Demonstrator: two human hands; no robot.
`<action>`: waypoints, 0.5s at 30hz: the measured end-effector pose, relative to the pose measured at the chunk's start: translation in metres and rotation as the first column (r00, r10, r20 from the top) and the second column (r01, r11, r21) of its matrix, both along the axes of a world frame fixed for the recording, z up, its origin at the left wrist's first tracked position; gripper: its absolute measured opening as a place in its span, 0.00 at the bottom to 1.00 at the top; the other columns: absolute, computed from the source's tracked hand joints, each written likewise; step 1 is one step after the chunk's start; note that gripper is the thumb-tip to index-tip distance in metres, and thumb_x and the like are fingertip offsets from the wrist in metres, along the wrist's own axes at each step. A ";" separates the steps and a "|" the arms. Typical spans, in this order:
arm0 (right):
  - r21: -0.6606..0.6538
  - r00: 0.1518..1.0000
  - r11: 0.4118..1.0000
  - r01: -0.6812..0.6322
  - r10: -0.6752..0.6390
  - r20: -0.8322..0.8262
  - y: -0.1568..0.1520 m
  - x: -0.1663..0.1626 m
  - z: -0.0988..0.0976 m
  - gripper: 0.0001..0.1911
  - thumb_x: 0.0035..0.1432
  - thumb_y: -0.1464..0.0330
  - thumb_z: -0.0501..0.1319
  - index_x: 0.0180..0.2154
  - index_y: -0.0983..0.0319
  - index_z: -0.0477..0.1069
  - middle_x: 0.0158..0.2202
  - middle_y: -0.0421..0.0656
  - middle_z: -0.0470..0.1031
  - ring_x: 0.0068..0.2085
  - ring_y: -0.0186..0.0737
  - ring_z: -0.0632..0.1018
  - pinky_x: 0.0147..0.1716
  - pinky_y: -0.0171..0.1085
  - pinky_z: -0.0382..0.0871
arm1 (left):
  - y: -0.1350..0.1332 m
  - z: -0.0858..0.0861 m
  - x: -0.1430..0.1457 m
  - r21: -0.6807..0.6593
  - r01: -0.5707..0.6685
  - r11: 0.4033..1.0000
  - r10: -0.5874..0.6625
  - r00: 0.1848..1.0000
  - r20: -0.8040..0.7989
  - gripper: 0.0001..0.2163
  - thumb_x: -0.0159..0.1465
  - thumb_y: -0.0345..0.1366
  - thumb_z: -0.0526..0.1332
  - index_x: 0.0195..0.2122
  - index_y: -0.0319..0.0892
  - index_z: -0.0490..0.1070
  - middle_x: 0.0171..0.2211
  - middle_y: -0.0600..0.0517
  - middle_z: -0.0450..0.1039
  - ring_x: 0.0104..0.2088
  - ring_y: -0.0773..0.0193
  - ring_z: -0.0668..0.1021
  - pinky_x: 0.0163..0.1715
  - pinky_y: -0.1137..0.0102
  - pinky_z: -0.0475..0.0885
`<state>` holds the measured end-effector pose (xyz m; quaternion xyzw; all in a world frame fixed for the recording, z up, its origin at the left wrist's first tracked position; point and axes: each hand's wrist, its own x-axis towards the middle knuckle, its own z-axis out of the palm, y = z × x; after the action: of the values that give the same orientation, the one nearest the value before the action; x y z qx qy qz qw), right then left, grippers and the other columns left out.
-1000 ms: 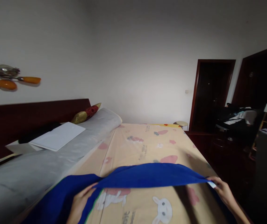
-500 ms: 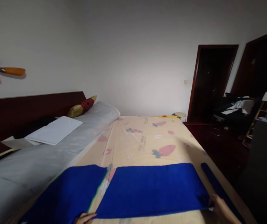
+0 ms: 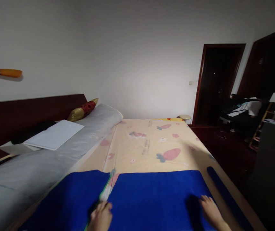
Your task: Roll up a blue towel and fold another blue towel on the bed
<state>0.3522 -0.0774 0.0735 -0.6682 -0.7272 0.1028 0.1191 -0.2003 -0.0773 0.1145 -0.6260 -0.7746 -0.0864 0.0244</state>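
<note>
- Two bare hands rest on a blue cloth [image 3: 156,192] that lies flat across the near end of the bed [image 3: 151,144].
- The left hand [image 3: 101,217] sits at the cloth's folded inner edge, where a thin green hem [image 3: 103,192] shows. Its fingers [image 3: 105,206] look bent down onto the fabric, but the blur hides whether they pinch it, so I cannot tell.
- The right hand [image 3: 209,211] lies palm down near the cloth's right end. Its fingers [image 3: 206,201] are stretched out flat and grip nothing.
- The cloth shows as a wide folded panel under both hands, with a lower layer running off to the left.
- A narrow blue strip [image 3: 220,186] lies just beside the panel, along the bed's right edge.
- The bedsheet is cream, printed with pink carrots.
- A long grey bolster [image 3: 55,160] runs along the left side of the bed and carries a white sheet [image 3: 55,134].
- A red and gold cushion [image 3: 84,109] leans against the dark headboard [image 3: 31,109].
- Beyond the bed, a small round stool [image 3: 184,117] stands near a dark wooden doorway [image 3: 219,83].
</note>
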 end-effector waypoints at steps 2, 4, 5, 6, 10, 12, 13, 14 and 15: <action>0.022 0.997 0.998 -0.064 0.065 -0.049 0.010 -0.065 0.002 0.28 0.53 0.73 0.48 0.54 0.58 0.70 0.59 0.47 0.68 0.59 0.47 0.68 0.60 0.48 0.57 | 0.014 -0.008 0.067 0.016 0.109 0.994 -0.110 0.994 0.020 0.26 0.57 0.26 0.46 0.54 0.47 0.69 0.58 0.53 0.70 0.61 0.64 0.66 0.60 0.65 0.62; 0.026 0.980 0.993 -0.115 0.118 -0.161 0.015 -0.132 -0.002 0.28 0.60 0.69 0.45 0.61 0.56 0.59 0.65 0.43 0.58 0.64 0.44 0.60 0.61 0.47 0.56 | 0.021 -0.026 0.138 0.050 0.265 0.963 -0.269 0.957 0.111 0.29 0.60 0.25 0.42 0.63 0.42 0.57 0.66 0.52 0.57 0.66 0.65 0.57 0.63 0.65 0.57; 0.015 0.971 0.992 -0.123 0.124 -0.204 0.016 -0.160 -0.006 0.28 0.62 0.67 0.44 0.63 0.56 0.55 0.66 0.43 0.54 0.66 0.44 0.57 0.61 0.48 0.55 | 0.022 -0.036 0.169 0.050 0.326 0.944 -0.330 0.932 0.152 0.28 0.62 0.27 0.40 0.64 0.42 0.53 0.67 0.52 0.53 0.67 0.64 0.54 0.64 0.63 0.56; 0.001 0.963 0.991 -0.133 0.130 -0.235 0.016 -0.182 -0.012 0.28 0.62 0.67 0.43 0.64 0.56 0.53 0.66 0.42 0.52 0.66 0.43 0.56 0.62 0.49 0.54 | 0.022 -0.047 0.196 0.034 0.395 0.918 -0.394 0.900 0.187 0.27 0.63 0.29 0.41 0.65 0.44 0.51 0.68 0.53 0.50 0.67 0.63 0.53 0.65 0.60 0.55; 0.012 0.959 0.989 -0.150 0.148 -0.240 0.008 -0.186 -0.045 0.28 0.62 0.59 0.46 0.63 0.51 0.54 0.66 0.40 0.52 0.66 0.46 0.55 0.63 0.52 0.52 | 0.011 -0.077 0.216 -0.102 0.469 0.877 -0.434 0.866 0.250 0.27 0.63 0.34 0.43 0.64 0.53 0.49 0.67 0.57 0.50 0.66 0.63 0.56 0.65 0.57 0.55; 0.061 0.982 0.998 0.016 -0.005 -0.190 -0.001 -0.137 -0.064 0.29 0.60 0.53 0.48 0.62 0.50 0.57 0.65 0.41 0.53 0.65 0.50 0.56 0.62 0.55 0.53 | 0.001 -0.082 0.173 -0.113 0.299 0.948 -0.274 0.943 0.191 0.25 0.64 0.39 0.43 0.64 0.55 0.50 0.67 0.56 0.50 0.66 0.61 0.56 0.64 0.53 0.55; 0.091 0.982 0.990 0.110 -0.094 -0.167 -0.008 -0.105 -0.072 0.30 0.59 0.51 0.48 0.61 0.49 0.58 0.65 0.41 0.54 0.65 0.51 0.56 0.61 0.57 0.54 | -0.005 -0.082 0.143 -0.113 0.152 0.982 -0.134 0.980 0.149 0.25 0.64 0.41 0.42 0.64 0.55 0.51 0.67 0.55 0.50 0.66 0.59 0.55 0.63 0.50 0.54; 0.116 0.974 0.976 0.183 -0.164 -0.156 -0.015 -0.071 -0.080 0.31 0.59 0.50 0.47 0.62 0.50 0.57 0.65 0.41 0.55 0.65 0.52 0.56 0.61 0.58 0.54 | -0.010 -0.082 0.110 -0.109 0.010 0.994 0.004 0.993 0.122 0.26 0.64 0.44 0.43 0.64 0.54 0.51 0.67 0.53 0.50 0.66 0.57 0.55 0.62 0.48 0.55; 0.119 0.964 0.965 0.235 -0.216 -0.153 -0.022 -0.039 -0.087 0.32 0.58 0.50 0.46 0.62 0.51 0.57 0.65 0.42 0.55 0.65 0.52 0.57 0.60 0.58 0.56 | -0.016 -0.081 0.077 -0.065 -0.079 0.995 0.086 0.991 0.107 0.26 0.63 0.45 0.45 0.64 0.54 0.51 0.66 0.52 0.52 0.66 0.55 0.55 0.62 0.46 0.55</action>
<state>0.3128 -0.0997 -0.0130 -0.7282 -0.6417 0.0851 0.2254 -0.1230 -0.0930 0.0331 -0.5882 -0.8023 -0.0959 -0.0335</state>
